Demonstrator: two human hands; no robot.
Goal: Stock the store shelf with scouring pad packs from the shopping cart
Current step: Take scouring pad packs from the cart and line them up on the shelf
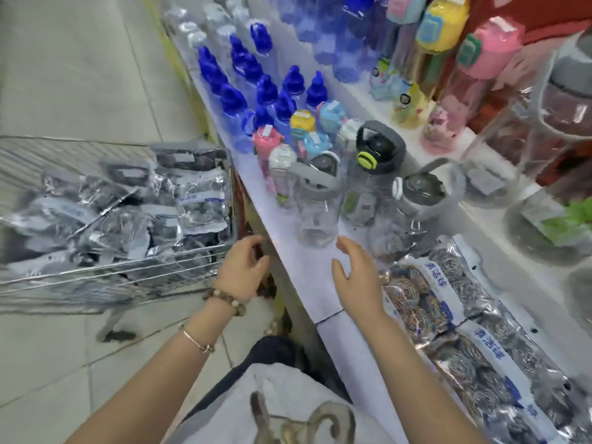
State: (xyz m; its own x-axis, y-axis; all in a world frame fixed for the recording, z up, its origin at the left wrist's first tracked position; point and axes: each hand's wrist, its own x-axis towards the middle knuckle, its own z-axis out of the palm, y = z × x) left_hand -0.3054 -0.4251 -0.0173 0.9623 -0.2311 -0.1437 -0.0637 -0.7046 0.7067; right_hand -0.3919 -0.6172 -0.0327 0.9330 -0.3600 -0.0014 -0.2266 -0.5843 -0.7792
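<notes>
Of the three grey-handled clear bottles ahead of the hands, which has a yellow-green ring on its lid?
The middle bottle, with the upright dark loop handle; the left bottle and right bottle show grey lids without it.

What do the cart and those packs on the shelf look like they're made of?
Shopping cart: thin shiny grey bars, likely metal wire. Scouring pad packs: glossy crinkled clear film, probably plastic, over coiled pads that look like metal wire.
</notes>
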